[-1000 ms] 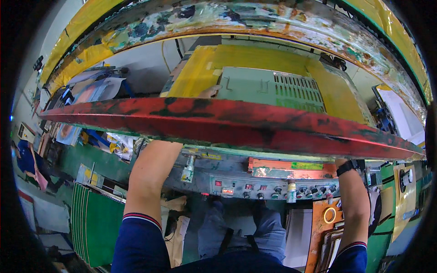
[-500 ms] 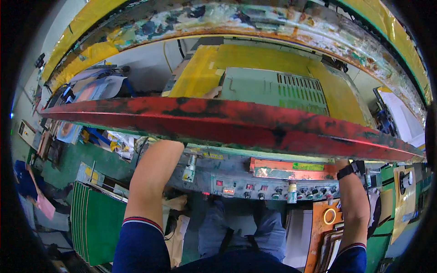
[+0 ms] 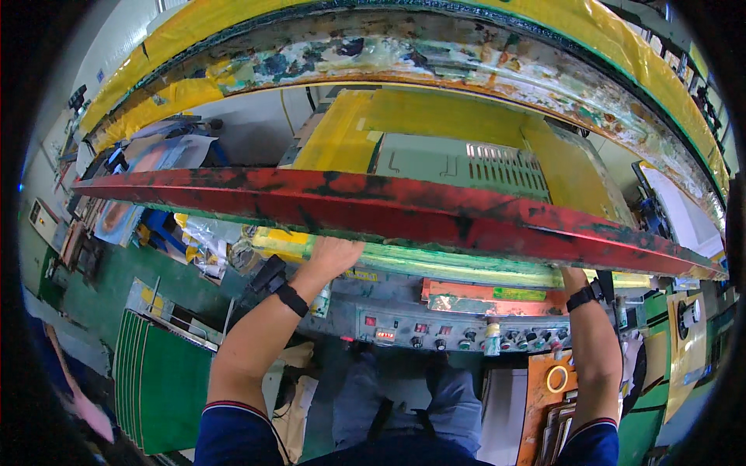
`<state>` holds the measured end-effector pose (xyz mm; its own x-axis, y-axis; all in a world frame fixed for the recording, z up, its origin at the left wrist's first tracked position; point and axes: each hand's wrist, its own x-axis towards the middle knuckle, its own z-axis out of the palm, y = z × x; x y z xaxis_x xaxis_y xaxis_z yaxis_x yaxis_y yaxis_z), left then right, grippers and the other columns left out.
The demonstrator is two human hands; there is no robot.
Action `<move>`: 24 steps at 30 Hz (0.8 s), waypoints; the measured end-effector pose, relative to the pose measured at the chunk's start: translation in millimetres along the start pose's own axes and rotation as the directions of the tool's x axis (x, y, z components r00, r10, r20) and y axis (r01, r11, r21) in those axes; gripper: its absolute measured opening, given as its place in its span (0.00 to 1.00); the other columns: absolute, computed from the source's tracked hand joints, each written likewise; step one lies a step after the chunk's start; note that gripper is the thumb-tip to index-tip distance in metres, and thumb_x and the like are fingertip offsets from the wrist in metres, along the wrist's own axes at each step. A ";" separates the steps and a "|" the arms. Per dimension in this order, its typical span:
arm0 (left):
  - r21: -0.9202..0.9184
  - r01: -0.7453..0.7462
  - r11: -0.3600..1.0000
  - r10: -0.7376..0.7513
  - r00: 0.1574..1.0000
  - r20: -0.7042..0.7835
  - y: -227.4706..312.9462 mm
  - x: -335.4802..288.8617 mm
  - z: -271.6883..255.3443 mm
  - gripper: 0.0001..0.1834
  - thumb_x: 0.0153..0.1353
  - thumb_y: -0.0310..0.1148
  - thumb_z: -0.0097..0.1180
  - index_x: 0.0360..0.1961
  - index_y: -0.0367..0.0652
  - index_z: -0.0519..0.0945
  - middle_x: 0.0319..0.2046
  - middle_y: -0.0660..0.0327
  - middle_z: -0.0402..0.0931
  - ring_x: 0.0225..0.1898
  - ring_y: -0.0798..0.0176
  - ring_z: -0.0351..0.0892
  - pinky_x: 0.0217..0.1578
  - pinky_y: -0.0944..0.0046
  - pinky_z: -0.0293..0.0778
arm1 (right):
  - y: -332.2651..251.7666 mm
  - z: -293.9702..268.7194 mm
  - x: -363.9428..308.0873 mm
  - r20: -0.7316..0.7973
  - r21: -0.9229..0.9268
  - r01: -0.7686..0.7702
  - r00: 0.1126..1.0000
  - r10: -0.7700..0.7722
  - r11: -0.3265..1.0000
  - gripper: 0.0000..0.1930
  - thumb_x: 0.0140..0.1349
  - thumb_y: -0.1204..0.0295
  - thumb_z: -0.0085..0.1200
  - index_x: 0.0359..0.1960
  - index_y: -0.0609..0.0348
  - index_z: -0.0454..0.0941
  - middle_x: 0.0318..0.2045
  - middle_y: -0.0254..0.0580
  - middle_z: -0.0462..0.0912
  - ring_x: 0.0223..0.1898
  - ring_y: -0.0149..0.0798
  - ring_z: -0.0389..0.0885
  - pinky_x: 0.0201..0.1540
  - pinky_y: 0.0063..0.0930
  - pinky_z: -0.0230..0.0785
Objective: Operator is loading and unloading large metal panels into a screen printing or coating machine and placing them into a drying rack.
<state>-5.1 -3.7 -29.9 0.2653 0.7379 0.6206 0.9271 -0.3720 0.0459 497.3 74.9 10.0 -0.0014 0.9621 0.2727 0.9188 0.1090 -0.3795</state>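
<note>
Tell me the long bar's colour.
The long bar is red with dark smudges, best seen in the head view.

A red, dark-smeared bar [image 3: 400,208] stretches crosswise, partly hiding a pale green slotted panel [image 3: 429,160], apparently flat.

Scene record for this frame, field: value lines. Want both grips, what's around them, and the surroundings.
Left grip: at the bar's lower edge in view; fingertips hidden, contact unclear
Right grip: mostly hidden by the bar; hold unclear
Red bar: spans the view, dark smears
Green panel: slotted, on the yellow bed, partly hidden by the bar
Wrists: black band on left and right
Controls: knobs, lit red display
Lower right: tape roll on orange board
Lower left: green boards
</note>
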 end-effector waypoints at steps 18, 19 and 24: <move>-0.194 0.012 0.981 -0.037 0.991 -0.128 29.8 19.2 -24.9 0.13 0.55 0.30 0.52 0.41 0.36 0.77 0.39 0.48 0.74 0.43 0.43 0.73 0.47 0.48 0.70 | -0.5 -22.8 -14.1 -0.217 0.231 0.233 0.959 -0.184 0.945 0.23 0.71 0.65 0.46 0.64 0.62 0.66 0.65 0.53 0.66 0.68 0.45 0.60 0.69 0.36 0.52; -0.354 0.093 0.930 -0.191 0.948 -0.253 29.8 2.5 -35.6 0.14 0.58 0.30 0.52 0.44 0.36 0.77 0.40 0.47 0.74 0.44 0.42 0.73 0.49 0.48 0.69 | -49.2 -27.4 -49.5 -0.244 0.103 0.259 0.942 -0.228 0.960 0.24 0.70 0.66 0.47 0.64 0.65 0.66 0.63 0.53 0.69 0.68 0.45 0.61 0.69 0.35 0.49; -0.544 0.017 0.839 -0.132 0.976 -0.173 61.0 -42.6 -114.9 0.14 0.61 0.32 0.53 0.46 0.36 0.76 0.40 0.48 0.76 0.44 0.44 0.76 0.46 0.48 0.71 | -128.5 -109.3 -120.7 -0.246 0.208 0.519 0.848 -0.469 0.829 0.24 0.70 0.69 0.44 0.67 0.61 0.63 0.68 0.44 0.63 0.68 0.43 0.60 0.69 0.37 0.50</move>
<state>9.7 -122.6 36.4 0.0906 0.6719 0.7351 0.6379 -0.6060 0.4753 422.5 -82.6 122.4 -0.3355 0.7033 0.6267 0.6785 0.6420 -0.3572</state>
